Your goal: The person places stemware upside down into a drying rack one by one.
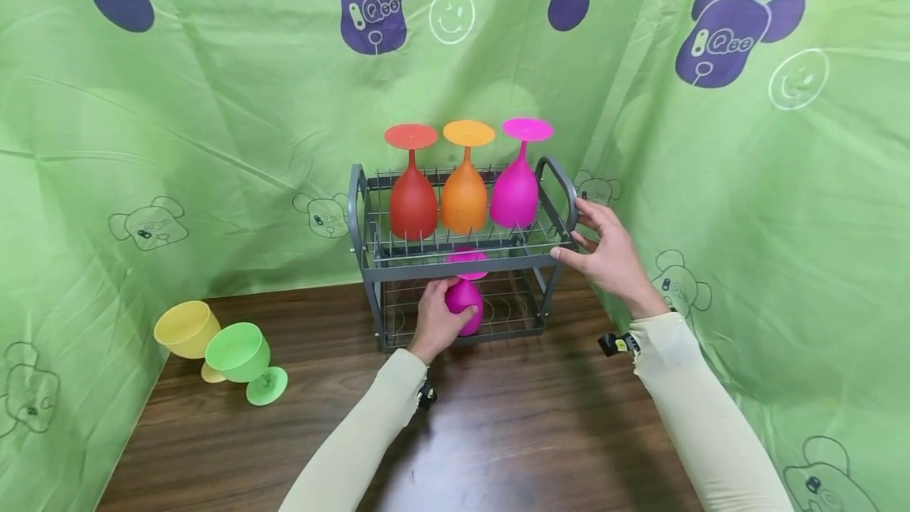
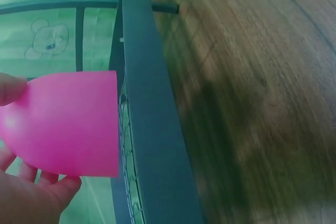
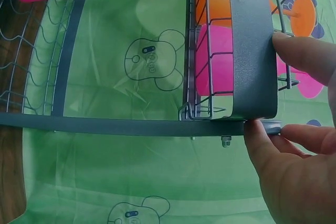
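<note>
My left hand [image 1: 435, 321] grips a magenta goblet [image 1: 469, 303] by its bowl, upside down at the lower tier of a two-tier grey dish rack [image 1: 462, 265]. In the left wrist view, the goblet's rim [image 2: 114, 124] lies close to the rack's front rail [image 2: 157, 108]; whether it touches the wires is unclear. At the right front corner of the upper tier, my right hand [image 1: 610, 255] holds the rack, thumb and fingers about the frame [image 3: 254, 66]. Red [image 1: 412, 200], orange [image 1: 464, 200] and magenta [image 1: 515, 194] goblets stand upside down in a row on the upper tier.
On the brown wooden table [image 1: 320, 449], a yellow goblet [image 1: 188, 330] and a green goblet [image 1: 238, 352] lie tilted at the left, close together. A green printed cloth [image 1: 235, 125] rises behind the rack and along both sides.
</note>
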A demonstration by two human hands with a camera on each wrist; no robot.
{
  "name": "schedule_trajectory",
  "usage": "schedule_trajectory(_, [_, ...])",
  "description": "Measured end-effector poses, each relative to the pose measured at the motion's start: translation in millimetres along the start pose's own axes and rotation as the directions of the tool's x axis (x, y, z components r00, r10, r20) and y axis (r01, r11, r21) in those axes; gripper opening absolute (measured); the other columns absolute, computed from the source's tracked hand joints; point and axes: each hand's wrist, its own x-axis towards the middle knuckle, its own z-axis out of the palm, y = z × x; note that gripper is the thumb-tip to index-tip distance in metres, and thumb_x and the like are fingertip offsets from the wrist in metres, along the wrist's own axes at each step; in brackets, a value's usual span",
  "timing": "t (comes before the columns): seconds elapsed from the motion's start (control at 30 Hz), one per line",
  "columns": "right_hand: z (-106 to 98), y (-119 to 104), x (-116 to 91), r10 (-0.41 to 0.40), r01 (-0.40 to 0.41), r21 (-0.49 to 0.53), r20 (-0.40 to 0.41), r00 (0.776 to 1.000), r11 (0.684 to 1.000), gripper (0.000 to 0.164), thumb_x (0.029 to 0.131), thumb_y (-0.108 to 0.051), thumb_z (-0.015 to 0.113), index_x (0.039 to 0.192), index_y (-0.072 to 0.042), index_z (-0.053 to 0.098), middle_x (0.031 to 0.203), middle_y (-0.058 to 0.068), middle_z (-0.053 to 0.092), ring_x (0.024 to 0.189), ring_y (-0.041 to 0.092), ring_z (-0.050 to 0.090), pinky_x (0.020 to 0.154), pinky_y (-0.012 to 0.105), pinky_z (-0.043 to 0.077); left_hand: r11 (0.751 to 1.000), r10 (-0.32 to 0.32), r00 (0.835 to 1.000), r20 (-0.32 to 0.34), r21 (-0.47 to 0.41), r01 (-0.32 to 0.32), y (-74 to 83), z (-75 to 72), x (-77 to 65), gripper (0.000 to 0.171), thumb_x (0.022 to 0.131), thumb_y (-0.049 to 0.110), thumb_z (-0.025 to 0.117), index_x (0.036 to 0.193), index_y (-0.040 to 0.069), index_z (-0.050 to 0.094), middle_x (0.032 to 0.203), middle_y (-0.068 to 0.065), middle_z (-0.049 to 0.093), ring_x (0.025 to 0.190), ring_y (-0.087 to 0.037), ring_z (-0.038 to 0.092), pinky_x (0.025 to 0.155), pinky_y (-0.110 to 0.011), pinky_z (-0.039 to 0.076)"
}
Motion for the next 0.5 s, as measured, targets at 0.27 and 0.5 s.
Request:
schedule_trajectory(0.27, [-0.7,-2.2,-0.7,0.009,-0.009,0.011,-0.003,1.0,1.0,0.101,0.082,-0.012,0.092,0.165,-0.012,0.035,0.163,0.009,0.039,0.148,0.031,0.047,0.117,0.034,0.048,1.0,-0.005,0.999,-0.052,0.014,0.005,-2.7,-11.3,1.9,0.061,0.083,0.024,0.09,0.135,0.009,0.063,0.134,-0.016,0.059,0.122,-0.038,0.063,0.098,-0.055,0.061])
schedule_trajectory(0.5, [0.1,-1.4,-0.6,0.017,-0.017,0.021,0.001,1.0,1.0,0.101,0.082,-0.013,0.093,0.165,-0.014,0.036,0.163,0.007,0.039,0.148,0.029,0.047,0.118,0.035,0.048,1.0,0.017,1.0,0.02,0.006,-0.017,6.8,8.2,3.5,0.062,0.084,0.03,0.089,0.136,0.008,0.063,0.134,-0.015,0.059,0.124,-0.035,0.061,0.1,-0.051,0.06])
